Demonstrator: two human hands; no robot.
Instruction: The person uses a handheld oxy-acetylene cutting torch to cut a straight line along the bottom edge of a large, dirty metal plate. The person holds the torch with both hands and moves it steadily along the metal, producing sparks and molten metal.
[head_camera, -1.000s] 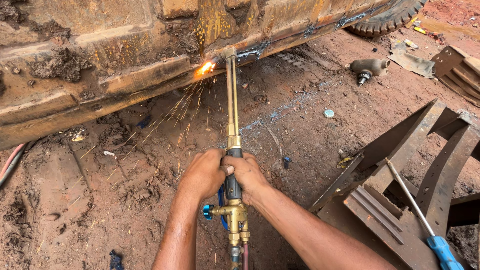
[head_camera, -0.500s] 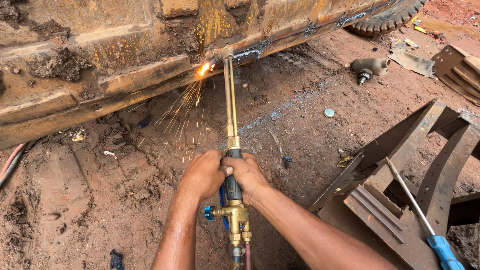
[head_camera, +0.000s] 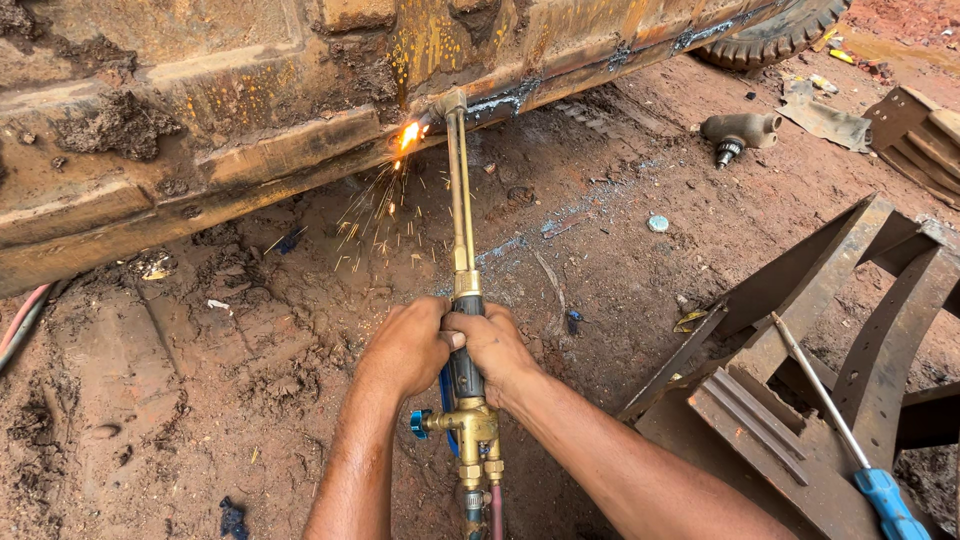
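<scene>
Around the dark handle of the cutting torch (head_camera: 464, 330) both hands are wrapping tight, the left hand (head_camera: 408, 350) closing from one side and the right hand (head_camera: 497, 352) from the other, thumbs meeting on top. Just below the grip the brass valve block (head_camera: 470, 432) and a blue knob (head_camera: 419, 424) are sitting, hoses dropping out of view. Ahead of the grip the twin brass tubes are running straight out to the tip, where the flame (head_camera: 408, 133) is biting into the lower edge of a rusted, mud-caked steel body (head_camera: 200, 150), sparks showering onto the red dirt. Right of the flame a dark, ragged cut line (head_camera: 600, 62) is showing along that edge, so that stretch looks done; left of the flame the edge looks uncut. Off to the right of the grip a rusty steel frame (head_camera: 800, 330) is lying with a blue-handled screwdriver (head_camera: 850, 445) on it. Nothing is blocking the torch.
</scene>
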